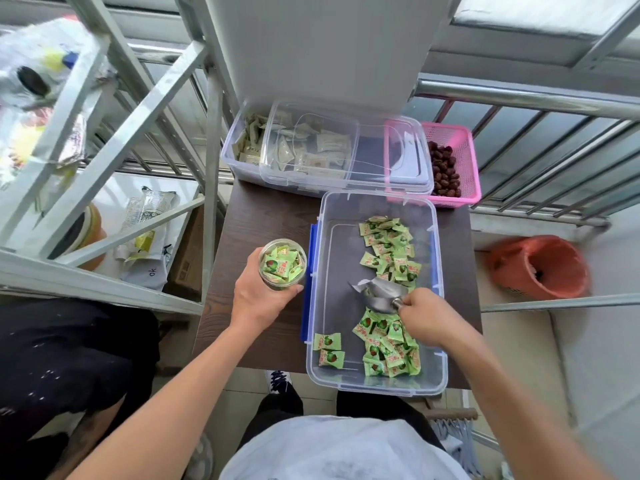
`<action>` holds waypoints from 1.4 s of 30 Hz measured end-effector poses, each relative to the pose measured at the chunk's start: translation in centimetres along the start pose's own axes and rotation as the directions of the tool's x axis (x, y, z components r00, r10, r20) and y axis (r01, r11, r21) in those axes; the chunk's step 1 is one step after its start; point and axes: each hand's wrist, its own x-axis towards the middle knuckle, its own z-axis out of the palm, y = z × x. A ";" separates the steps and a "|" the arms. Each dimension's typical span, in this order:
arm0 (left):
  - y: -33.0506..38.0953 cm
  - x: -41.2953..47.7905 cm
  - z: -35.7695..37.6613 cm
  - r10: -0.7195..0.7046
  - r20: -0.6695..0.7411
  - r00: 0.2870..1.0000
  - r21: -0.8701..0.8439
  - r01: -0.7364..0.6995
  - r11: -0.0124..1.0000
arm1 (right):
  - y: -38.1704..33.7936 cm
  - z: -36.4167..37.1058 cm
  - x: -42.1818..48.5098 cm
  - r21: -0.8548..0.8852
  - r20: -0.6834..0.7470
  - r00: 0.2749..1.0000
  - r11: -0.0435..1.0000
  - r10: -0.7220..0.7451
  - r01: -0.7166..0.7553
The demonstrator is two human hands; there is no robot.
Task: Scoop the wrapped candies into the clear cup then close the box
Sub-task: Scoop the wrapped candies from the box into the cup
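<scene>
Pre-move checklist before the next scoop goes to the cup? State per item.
1. Left hand grips clear cup, beside the box: ok.
2. Right hand holds scoop by its handle, inside the box: ok.
3. Scoop loaded: bowl looks empty, not ok.
4. Room in cup: candies reach near the rim, not ok.
5. Box emptied: candy piles remain, not ok.
6. Lid ready: a clear lid lies on the rear box; whether it fits, cannot tell.
</scene>
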 end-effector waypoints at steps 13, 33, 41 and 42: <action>0.3 -0.2 0.1 0.010 -0.021 1.000 0.015 -0.010 1.000 | -3.2 3.8 4.7 0.267 -0.212 0.977 0.963 0.022 0.036; -0.1 0.0 0.1 0.015 -0.001 1.000 0.009 -0.015 1.000 | -5.0 4.0 8.8 0.497 -0.216 0.965 0.867 0.147 -0.021; -0.5 0.1 0.2 0.015 0.001 1.000 0.010 -0.015 1.000 | -3.1 5.9 8.2 0.316 -0.271 0.963 0.945 0.010 0.079; -0.5 0.2 0.1 0.016 0.002 1.000 0.011 -0.016 1.000 | -3.0 6.0 8.3 0.330 -0.261 0.965 0.941 0.015 0.074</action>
